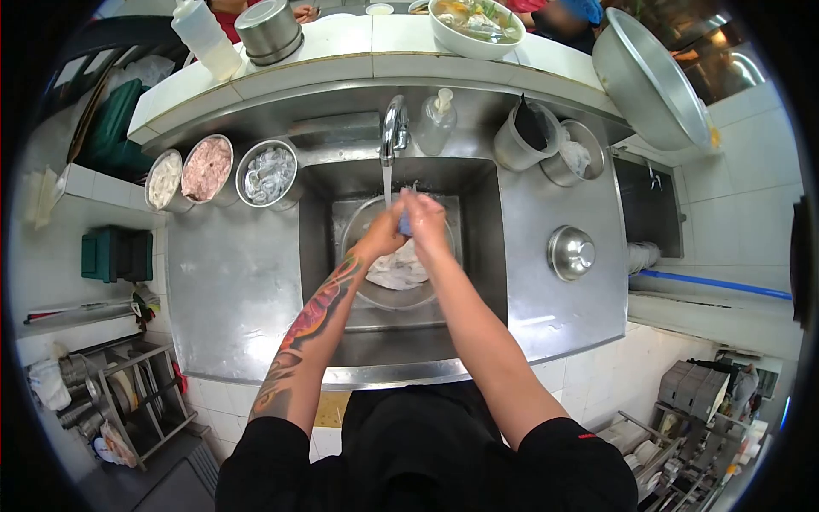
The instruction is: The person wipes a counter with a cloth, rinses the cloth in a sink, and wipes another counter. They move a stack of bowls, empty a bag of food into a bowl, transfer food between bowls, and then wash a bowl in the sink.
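My left hand (383, 233) and my right hand (426, 218) are close together over the steel sink (486, 247), near the stream from the running faucet (395, 128). A small bluish thing (405, 224) shows between them, with the fingers of my right hand bent around it. The fingers of my left hand are partly hidden and blurred. Below my hands, a round metal bowl (348, 243) stands in the sink and holds a whitish, soft-looking piece (398, 269).
Three metal containers with pale, pink (207, 169) and greyish contents stand left of the sink. Right of it are a plastic tub (520, 141), a metal pot (584, 162) and a small metal bowl (571, 253). A soap bottle (438, 122) stands behind. People are beyond the tiled ledge (333, 58).
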Demonstrator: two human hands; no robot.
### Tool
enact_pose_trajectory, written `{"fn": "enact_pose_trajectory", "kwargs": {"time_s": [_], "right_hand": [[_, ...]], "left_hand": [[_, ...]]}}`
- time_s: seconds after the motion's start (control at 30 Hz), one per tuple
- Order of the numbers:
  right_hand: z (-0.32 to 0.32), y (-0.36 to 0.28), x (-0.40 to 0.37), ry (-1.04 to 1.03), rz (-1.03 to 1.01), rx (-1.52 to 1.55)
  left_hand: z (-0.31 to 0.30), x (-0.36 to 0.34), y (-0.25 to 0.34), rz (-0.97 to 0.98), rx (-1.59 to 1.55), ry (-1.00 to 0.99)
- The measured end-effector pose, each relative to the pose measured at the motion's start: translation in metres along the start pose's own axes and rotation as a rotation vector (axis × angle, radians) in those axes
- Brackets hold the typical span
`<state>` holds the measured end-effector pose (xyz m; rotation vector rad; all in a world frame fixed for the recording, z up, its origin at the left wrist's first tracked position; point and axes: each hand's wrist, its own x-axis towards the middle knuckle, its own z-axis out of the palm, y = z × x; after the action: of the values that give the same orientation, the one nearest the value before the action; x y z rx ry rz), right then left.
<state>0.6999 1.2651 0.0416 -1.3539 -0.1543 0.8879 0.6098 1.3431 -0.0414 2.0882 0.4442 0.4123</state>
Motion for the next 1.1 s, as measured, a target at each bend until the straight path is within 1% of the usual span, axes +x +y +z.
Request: {"fn": "enact_pose_trajectory", "kwargs": {"time_s": [0.03,0.07,0.13,0.17,0.2,0.23,0.27,0.33,0.37,0.4,0.43,0.47,0.53,0.6,0.67,0.7,0.73,0.77,0.8,0.83,0.87,0.9,0.93,0.97,1.0,1.03,1.07,1.1], "right_hand": [[-0.012,-0.016,-0.002,-0.018,-0.02,0.032],[-0.025,-0.031,-0.004,-0.035,-0.039,0.067],[-0.052,-0.056,-0.008,0.061,-0.088,0.153],[-0.067,-0.069,-0.012,0.116,-0.095,0.187],[-0.082,-0.079,-0.017,0.171,-0.101,0.224],[-0.104,-0.076,-0.012,0.174,-0.104,0.231],[-0.131,-0.058,-0.001,0.211,-0.123,0.192],[-0.162,-0.017,0.011,0.259,-0.14,0.164],[-0.174,0.003,0.015,0.284,-0.04,0.017],[-0.183,0.021,0.02,0.305,0.058,-0.13],[-0.188,0.045,0.026,0.214,0.171,-0.243],[-0.185,0.062,0.029,0.119,0.283,-0.355],[-0.16,0.074,0.026,-0.082,0.208,-0.77],[-0.131,0.089,0.026,-0.123,0.027,-1.019],[-0.092,0.101,0.019,-0.106,-0.353,-1.083],[-0.073,0.096,0.016,-0.107,-0.355,-1.082],[-0.053,0.083,0.014,-0.32,-0.326,-0.707],[-0.037,0.073,0.013,-0.519,-0.287,-0.324],[-0.027,0.068,0.014,-0.526,-0.288,-0.325],[-0.017,0.063,0.016,-0.475,-0.143,-0.244],[-0.008,0.058,0.018,-0.423,0.003,-0.164],[-0.003,0.057,0.021,-0.399,-0.025,-0.066],[0.001,0.051,0.022,-0.409,-0.025,-0.07],[0.003,0.045,0.023,-0.313,-0.043,0.04],[0.006,0.039,0.022,-0.213,-0.059,0.148],[0.014,0.034,0.022,-0.146,-0.093,0.194],[0.02,0.029,0.02,-0.151,-0.092,0.189],[0.027,0.019,0.013,-0.127,-0.073,0.309]], "left_hand": [[-0.009,0.002,0.012,0.032,-0.084,-0.043],[-0.017,0.005,0.02,0.033,-0.085,-0.042],[-0.029,0.009,0.029,-0.035,0.021,-0.16],[-0.034,0.007,0.03,-0.031,0.023,-0.17],[-0.041,0.003,0.028,-0.059,-0.044,-0.21],[-0.046,0.001,0.029,-0.087,-0.108,-0.247],[-0.049,0.001,0.033,-0.084,-0.102,-0.253],[-0.054,-0.001,0.046,-0.183,-0.164,-0.235],[-0.056,-0.002,0.05,-0.18,-0.159,-0.245],[-0.058,-0.001,0.053,-0.201,-0.124,-0.201],[-0.06,-0.001,0.058,-0.224,-0.089,-0.159],[-0.061,0.001,0.065,-0.221,-0.084,-0.166],[-0.061,0.003,0.083,0.095,0.17,-0.094],[-0.064,0.006,0.104,0.11,0.181,-0.096],[-0.064,0.01,0.116,0.125,0.191,-0.089],[-0.063,0.011,0.12,0.071,0.12,-0.103],[-0.064,0.012,0.123,0.016,0.05,-0.114],[-0.066,0.011,0.127,0.015,0.052,-0.108],[-0.07,0.01,0.131,-0.071,-0.099,-0.052],[-0.073,0.008,0.132,-0.155,-0.25,0.006],[-0.077,0.005,0.126,-0.156,-0.247,0.014],[-0.08,0.0,0.114,-0.244,-0.634,0.185],[-0.084,-0.006,0.102,-0.324,-1.023,0.359],[-0.09,-0.015,0.089,-0.263,-1.248,0.384],[-0.085,-0.021,0.079,-0.263,-1.25,0.391],[-0.078,-0.027,0.066,-0.302,-1.383,0.562],[-0.071,-0.033,0.054,-0.341,-1.512,0.736],[-0.051,-0.036,0.044,-0.381,-1.452,0.815]]}}
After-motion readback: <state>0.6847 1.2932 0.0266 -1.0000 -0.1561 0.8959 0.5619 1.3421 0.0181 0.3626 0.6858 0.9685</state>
